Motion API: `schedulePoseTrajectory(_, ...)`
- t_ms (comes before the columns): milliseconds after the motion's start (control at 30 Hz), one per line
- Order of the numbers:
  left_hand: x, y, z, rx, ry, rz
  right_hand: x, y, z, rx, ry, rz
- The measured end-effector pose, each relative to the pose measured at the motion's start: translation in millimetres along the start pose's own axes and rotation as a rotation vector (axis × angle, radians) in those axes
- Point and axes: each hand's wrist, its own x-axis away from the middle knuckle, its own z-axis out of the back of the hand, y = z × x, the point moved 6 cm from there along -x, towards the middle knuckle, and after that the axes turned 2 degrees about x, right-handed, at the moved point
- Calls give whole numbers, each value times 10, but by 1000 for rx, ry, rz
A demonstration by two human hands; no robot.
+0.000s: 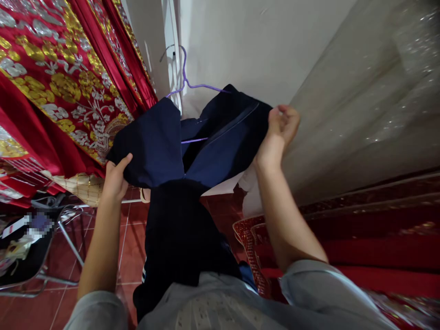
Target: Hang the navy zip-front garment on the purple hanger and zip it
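A dark navy top with a deep V-shaped neck opening hangs in front of me on a purple hanger. The hanger's hook points upward, near a narrow white upright. My left hand grips the left sleeve edge, thumb on top. On the other side, my right hand pinches the right sleeve edge, its fingers curled in. Between the two hands the cloth is spread wide. Through the neck opening, the hanger's lower bar shows.
Red fabric with gold and silver embroidery hangs at left. Below it, a folding chair holds small items on a red tiled floor. Pale sheer, glittery material covers the right side, above red beaded cloth.
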Motion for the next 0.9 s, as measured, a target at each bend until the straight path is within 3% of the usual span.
schedulePoseTrajectory(67,130,-107,-17,22,49,48,357,-131,39,171,105,184)
schedulePoseTrajectory(100,181,-151,-48,36,72,59,570,-108,-6,195,104,197)
schedulePoseTrajectory(267,317,-210,-191,69,103,57,1572,643,-588,299,-443,-153)
schedulePoseTrajectory(367,422,-166,-58,-11,132,-16,1909,1071,-563,372,-682,-428)
schedulePoseTrajectory(467,689,-175,112,-194,287,-161,1999,1142,-322,352,-826,-567)
schedulePoseTrajectory(533,914,-269,62,-275,333,-203,1970,1035,-192,317,-884,-587)
schedulePoseTrajectory(567,997,-357,-57,-279,251,-172,1944,961,-154,299,-908,-588)
schedulePoseTrajectory(667,1193,-653,-653,-200,-252,31,1862,736,-124,248,-947,-575)
schedulePoseTrajectory(700,1247,-699,-825,-180,-370,67,1840,673,-125,224,-947,-567)
schedulePoseTrajectory(733,1277,-703,-945,-171,-413,64,1825,619,-124,198,-942,-557)
schedulePoseTrajectory(767,1280,-667,-1007,-178,-378,20,1817,577,-118,172,-934,-549)
schedulePoseTrajectory(900,1331,-309,-940,-334,44,-332,1839,492,-70,119,-909,-532)
